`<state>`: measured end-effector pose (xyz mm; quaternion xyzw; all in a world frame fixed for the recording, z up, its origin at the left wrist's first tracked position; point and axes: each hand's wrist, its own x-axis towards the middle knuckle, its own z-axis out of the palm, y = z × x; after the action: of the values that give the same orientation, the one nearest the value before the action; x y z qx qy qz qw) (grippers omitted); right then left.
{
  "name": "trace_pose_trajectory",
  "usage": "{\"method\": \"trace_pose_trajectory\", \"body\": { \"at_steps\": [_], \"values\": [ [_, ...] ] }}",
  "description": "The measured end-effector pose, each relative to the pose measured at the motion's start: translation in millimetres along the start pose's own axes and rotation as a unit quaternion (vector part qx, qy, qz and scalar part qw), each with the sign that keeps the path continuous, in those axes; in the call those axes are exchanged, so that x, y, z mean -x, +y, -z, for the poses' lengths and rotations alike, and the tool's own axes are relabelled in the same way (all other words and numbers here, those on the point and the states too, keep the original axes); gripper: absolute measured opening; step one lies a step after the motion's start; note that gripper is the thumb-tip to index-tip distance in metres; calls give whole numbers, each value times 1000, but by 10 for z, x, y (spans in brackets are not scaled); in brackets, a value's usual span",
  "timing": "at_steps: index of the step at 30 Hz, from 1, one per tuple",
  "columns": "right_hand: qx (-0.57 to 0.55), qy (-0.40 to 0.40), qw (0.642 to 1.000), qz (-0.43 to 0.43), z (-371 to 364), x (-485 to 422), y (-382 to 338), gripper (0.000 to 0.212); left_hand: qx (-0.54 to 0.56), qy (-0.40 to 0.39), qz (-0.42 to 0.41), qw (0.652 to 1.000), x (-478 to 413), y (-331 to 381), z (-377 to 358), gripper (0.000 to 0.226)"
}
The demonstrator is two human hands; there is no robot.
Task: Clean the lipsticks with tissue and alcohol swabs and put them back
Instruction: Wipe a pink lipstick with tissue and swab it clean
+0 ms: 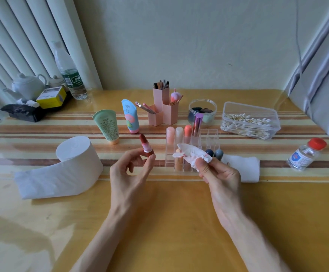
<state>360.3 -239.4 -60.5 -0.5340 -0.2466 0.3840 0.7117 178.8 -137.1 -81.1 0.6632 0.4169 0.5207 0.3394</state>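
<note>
My left hand [129,169] pinches the base of an uncapped red lipstick [145,145], its bullet pointing up and slightly left. To its right, my right hand [218,174] pinches a crumpled white tissue [191,154] marked with red stains. The tissue hangs apart from the lipstick, in front of a clear acrylic lipstick organizer [208,138]. That organizer holds several capped lipsticks in pink, cream, orange and purple, with two dark ones low at its right. A toilet paper roll [75,160] lies at the left, with a strip unrolled toward me.
A clear box of cotton swabs [251,120] and a red-capped alcohol bottle [304,154] stand at the right. A folded tissue [244,167] lies beside my right hand. Two cream tubes, pink brush holders and a jar stand behind; a teapot, boxes and water bottle sit far left.
</note>
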Motion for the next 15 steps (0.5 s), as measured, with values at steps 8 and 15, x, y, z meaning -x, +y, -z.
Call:
{"method": "trace_pose_trajectory", "body": {
  "at_steps": [8,15],
  "values": [
    [1,2,1000,2,8,-8,-12,18,-75,-60,51,994,-235,-125,-73,11],
    [4,0,1000,-3,12,-2,-29,25,-120,-79,47,989,-291,-263,-154,11]
  ]
}}
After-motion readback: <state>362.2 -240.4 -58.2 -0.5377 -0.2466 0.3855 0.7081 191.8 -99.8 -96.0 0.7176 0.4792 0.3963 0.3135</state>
